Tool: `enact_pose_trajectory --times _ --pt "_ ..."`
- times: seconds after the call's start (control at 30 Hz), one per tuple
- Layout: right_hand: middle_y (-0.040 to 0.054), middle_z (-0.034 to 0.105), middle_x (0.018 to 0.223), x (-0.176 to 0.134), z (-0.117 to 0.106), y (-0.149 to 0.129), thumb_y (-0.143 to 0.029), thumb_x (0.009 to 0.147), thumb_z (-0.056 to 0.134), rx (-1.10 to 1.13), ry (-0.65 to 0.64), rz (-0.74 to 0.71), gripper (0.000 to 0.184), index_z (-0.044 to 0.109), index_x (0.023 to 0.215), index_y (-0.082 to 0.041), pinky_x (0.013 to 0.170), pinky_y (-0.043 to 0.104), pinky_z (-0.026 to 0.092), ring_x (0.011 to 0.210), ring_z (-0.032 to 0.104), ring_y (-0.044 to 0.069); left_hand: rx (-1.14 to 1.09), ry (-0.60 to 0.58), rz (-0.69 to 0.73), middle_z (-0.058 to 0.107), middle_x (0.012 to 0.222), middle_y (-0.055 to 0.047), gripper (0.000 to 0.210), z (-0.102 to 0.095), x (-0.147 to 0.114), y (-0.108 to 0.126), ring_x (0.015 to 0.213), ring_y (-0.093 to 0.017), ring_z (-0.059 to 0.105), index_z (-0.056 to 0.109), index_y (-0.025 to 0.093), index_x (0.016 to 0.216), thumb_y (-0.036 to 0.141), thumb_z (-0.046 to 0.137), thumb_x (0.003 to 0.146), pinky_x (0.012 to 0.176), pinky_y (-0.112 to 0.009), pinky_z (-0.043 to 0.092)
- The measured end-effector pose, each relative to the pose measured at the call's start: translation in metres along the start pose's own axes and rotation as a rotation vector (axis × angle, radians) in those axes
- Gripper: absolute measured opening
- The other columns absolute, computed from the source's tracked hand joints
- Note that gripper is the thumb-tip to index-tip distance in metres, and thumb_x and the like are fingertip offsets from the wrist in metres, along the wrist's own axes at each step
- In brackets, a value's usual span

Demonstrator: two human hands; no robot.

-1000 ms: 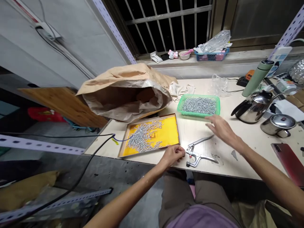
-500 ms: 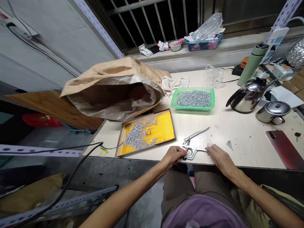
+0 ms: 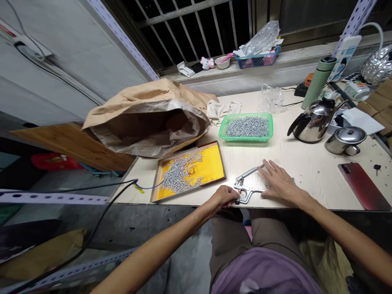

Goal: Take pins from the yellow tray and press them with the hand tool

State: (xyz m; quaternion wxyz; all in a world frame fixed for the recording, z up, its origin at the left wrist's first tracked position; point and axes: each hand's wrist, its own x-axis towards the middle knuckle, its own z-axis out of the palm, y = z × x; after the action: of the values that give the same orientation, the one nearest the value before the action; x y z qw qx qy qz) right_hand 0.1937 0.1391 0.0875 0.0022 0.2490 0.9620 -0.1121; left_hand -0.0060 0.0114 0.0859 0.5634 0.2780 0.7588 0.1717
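Note:
Metal hand-press pliers (image 3: 247,196) with a C-shaped jaw, a spring and two spread handles lie at the table's front edge. My left hand (image 3: 226,196) is closed in a pinch right at the jaw, beside a small red part; what the fingers hold is hidden. Over the handle ends, my right hand (image 3: 280,183) is open, its fingers spread towards the upper handle and its thumb near the lower one. To the left, a shallow yellow-lined tray (image 3: 212,161) holds a heap of small metal pins. More of these pins fill a green plastic basket (image 3: 246,139) further back.
A large brown paper sack (image 3: 147,92) lies open-mouthed behind the tray. On the right are a steel kettle (image 3: 314,122), a lidded steel mug (image 3: 344,141), a green flask (image 3: 318,83) and a red phone (image 3: 363,185). A dark cable (image 3: 101,216) hangs at the left.
My right hand has moved up from the lower handle and spread its fingers across to the upper handle. My left hand stays at the jaw. The view has shifted slightly.

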Motion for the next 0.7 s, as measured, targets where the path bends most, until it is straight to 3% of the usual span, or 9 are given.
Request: enact_pose_trajectory --times 0.07,0.17,0.3,0.43,0.5,0.57,0.63,0.7 --pt "0.0199 0.026 0.149 0.017 -0.009 0.005 -0.055 0.059 0.078 -0.009 -0.125 -0.030 0.101 0.034 0.141 -0.016 0.104 0.054 0.029 0.137 0.019 0.039 -0.010 -0.001 0.009 0.036 0.030 0.009 0.030 0.000 -0.001 -0.001 0.029 -0.004 0.024 0.047 0.018 0.051 0.037 0.060 0.070 0.037 -0.020 0.016" --pt "0.0216 0.039 0.141 0.031 -0.016 0.005 -0.056 0.057 0.079 -0.011 -0.206 -0.082 0.104 0.034 0.140 -0.013 0.106 0.056 0.025 0.133 0.028 0.039 -0.020 -0.020 0.028 0.036 0.030 0.008 0.032 0.000 -0.001 -0.002 0.029 -0.004 0.024 0.044 0.018 0.048 0.037 0.059 0.069 0.037 -0.020 0.016" --pt "0.0182 0.056 0.120 0.027 -0.019 -0.002 -0.048 0.064 0.076 -0.039 -0.170 -0.097 0.083 0.045 0.131 -0.012 0.101 0.053 0.030 0.113 0.048 0.034 -0.025 -0.046 0.062 0.037 0.030 0.007 0.037 -0.001 0.002 -0.003 0.029 -0.004 0.025 0.043 0.018 0.045 0.042 0.063 0.065 0.037 -0.021 0.016" --pt "0.0143 0.061 0.108 0.016 -0.022 -0.012 -0.039 0.072 0.072 -0.076 -0.154 -0.078 0.056 0.054 0.118 -0.012 0.098 0.047 0.032 0.103 0.052 0.030 0.005 -0.026 0.031 0.036 0.031 0.007 0.039 -0.002 0.001 -0.004 0.031 -0.005 0.028 0.044 0.018 0.047 0.046 0.064 0.066 0.039 -0.021 0.019" --pt "0.0138 0.061 0.105 0.012 -0.021 -0.017 -0.034 0.076 0.070 -0.076 -0.147 -0.067 0.048 0.055 0.115 -0.011 0.099 0.047 0.031 0.101 0.053 0.029 0.101 0.051 0.048 0.039 0.035 0.006 0.038 -0.001 -0.004 -0.004 0.036 -0.007 0.036 0.047 0.017 0.050 0.046 0.062 0.071 0.041 -0.021 0.024" --pt "0.0138 0.062 0.105 0.008 -0.020 -0.020 -0.030 0.080 0.066 -0.078 -0.149 -0.066 0.045 0.054 0.119 -0.010 0.099 0.047 0.031 0.101 0.053 0.028 0.266 0.234 0.156 0.051 0.048 0.002 0.030 0.003 -0.009 -0.002 0.049 -0.011 0.049 0.056 0.016 0.059 0.041 0.060 0.075 0.049 -0.022 0.034" --pt "0.0136 0.063 0.105 0.005 -0.017 -0.023 -0.026 0.082 0.063 -0.083 -0.141 -0.073 0.047 0.050 0.124 -0.010 0.099 0.046 0.031 0.102 0.053 0.028 0.472 0.406 0.362 0.063 0.072 -0.003 0.019 0.009 -0.012 0.001 0.071 -0.016 0.058 0.062 0.016 0.075 0.035 0.061 0.078 0.062 -0.025 0.043" --pt "0.0134 0.063 0.106 0.001 -0.015 -0.024 -0.023 0.084 0.061 -0.082 -0.109 -0.074 0.049 0.046 0.129 -0.010 0.099 0.044 0.032 0.102 0.053 0.027 0.669 0.441 0.608 0.064 0.102 -0.008 0.023 0.017 -0.010 0.007 0.096 -0.021 0.058 0.062 0.018 0.095 0.032 0.064 0.077 0.079 -0.031 0.046"
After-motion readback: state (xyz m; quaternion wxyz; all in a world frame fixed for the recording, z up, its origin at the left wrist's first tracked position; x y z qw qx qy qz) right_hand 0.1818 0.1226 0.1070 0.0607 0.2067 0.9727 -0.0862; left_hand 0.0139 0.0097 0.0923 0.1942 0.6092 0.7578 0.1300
